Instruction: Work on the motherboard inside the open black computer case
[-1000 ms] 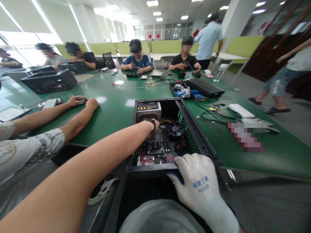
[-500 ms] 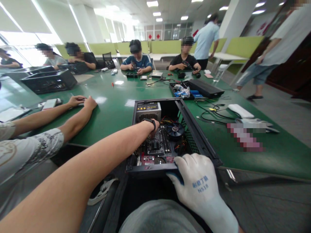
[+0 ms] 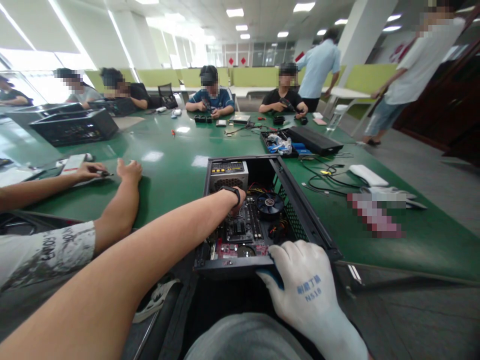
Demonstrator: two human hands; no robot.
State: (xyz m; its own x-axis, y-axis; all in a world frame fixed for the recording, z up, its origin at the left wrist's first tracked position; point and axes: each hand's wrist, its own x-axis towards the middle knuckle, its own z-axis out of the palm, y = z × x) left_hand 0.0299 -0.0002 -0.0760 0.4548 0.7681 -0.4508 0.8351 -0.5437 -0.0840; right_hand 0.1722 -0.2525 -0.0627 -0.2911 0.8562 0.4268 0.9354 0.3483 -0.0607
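I work from one view only, a camera worn on the head, facing forward and down along the green table (image 3: 168, 170). It sits close: the open computer case (image 3: 303, 215) fills the lower centre, the gloved right hand (image 3: 303, 285) looms at the bottom edge, and the room spreads wide across the top.

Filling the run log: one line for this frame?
left hand: inside PC case, at motherboard | right hand: gloved, gripping case front edge

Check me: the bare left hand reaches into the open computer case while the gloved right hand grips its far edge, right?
No: the head view shows the gloved right hand gripping the computer case at its near edge. The bare left hand does reach inside.
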